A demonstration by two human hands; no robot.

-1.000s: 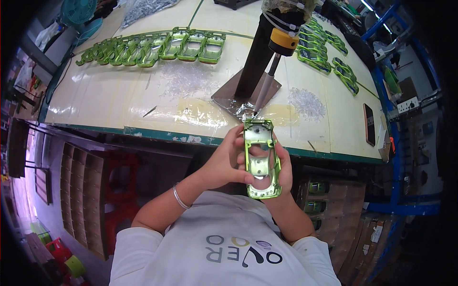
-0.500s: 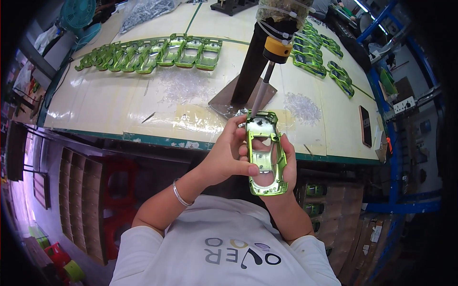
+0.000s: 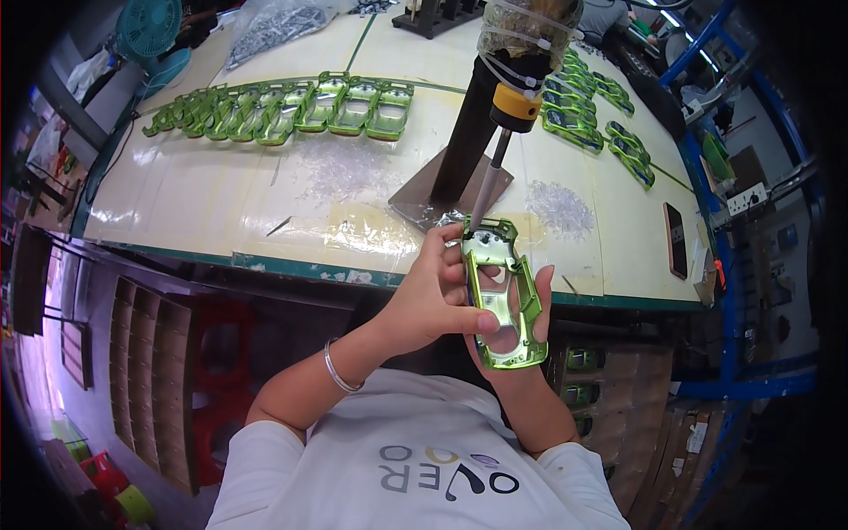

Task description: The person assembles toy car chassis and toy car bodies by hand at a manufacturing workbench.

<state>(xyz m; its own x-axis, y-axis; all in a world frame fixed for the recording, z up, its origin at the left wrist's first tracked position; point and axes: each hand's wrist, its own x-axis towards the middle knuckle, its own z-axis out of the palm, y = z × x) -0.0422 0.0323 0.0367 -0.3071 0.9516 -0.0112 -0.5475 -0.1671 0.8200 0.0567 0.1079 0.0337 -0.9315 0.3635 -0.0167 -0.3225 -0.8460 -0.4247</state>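
Note:
A green toy car body shell [image 3: 483, 278], its hollow inside facing up, is held between my two hands over the table's front edge. My left hand [image 3: 437, 291] is closed on its left side, thumb lying across the rear part. From beneath and along the right side, my right hand [image 3: 539, 318] supports the shell, its fingers partly hidden by it. The grey tip of a mounted screwdriver [image 3: 485, 190], with a yellow collar above, reaches down to the shell's far left corner. Whether a screw sits under the tip is hidden.
Green car shells [image 3: 353, 108] stand in a row at the back left; more shells [image 3: 570, 110] lie at the back right. Clear plastic scraps [image 3: 561, 210] are scattered beside the stand's metal base [image 3: 415, 193]. A phone [image 3: 676, 240] lies near the right edge; a partitioned box [image 3: 150, 380] stands below left.
The car shell and both hands have shifted slightly right and nearer to me, and the shell is tilted more. The right-hand fingers have straightened a little. The screwdriver tip stays at the far left corner.

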